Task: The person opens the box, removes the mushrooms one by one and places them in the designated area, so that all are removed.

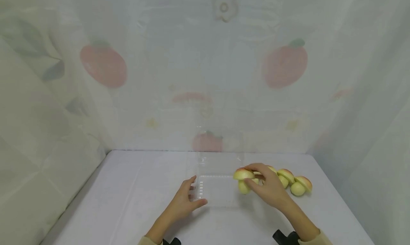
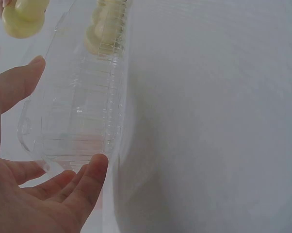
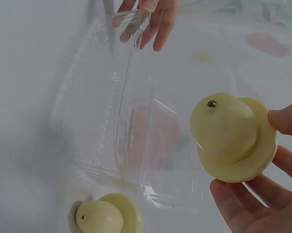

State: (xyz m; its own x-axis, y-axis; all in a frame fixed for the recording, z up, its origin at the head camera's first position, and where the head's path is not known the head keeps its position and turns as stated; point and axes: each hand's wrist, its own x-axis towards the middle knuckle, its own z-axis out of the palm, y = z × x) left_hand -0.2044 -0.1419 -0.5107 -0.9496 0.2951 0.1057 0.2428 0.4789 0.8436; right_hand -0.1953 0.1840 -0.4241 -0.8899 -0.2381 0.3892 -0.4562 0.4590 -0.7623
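Observation:
My right hand grips a yellow-green toy mushroom with a reddish cap top. Thumb and fingers pinch the cap's rim, and the round stem faces the camera in the right wrist view. This mushroom is held above the table, by the right side of a clear plastic clamshell box with its lid raised behind. Around the box's left end, my left hand spreads its fingers, thumb apart. Its fingertips lie at the end wall of the box; whether they press it I cannot tell.
Several more mushrooms sit in a row on the white table to the right, partly hidden by my right hand. A fruit-printed curtain hangs behind the table, with fabric at both sides.

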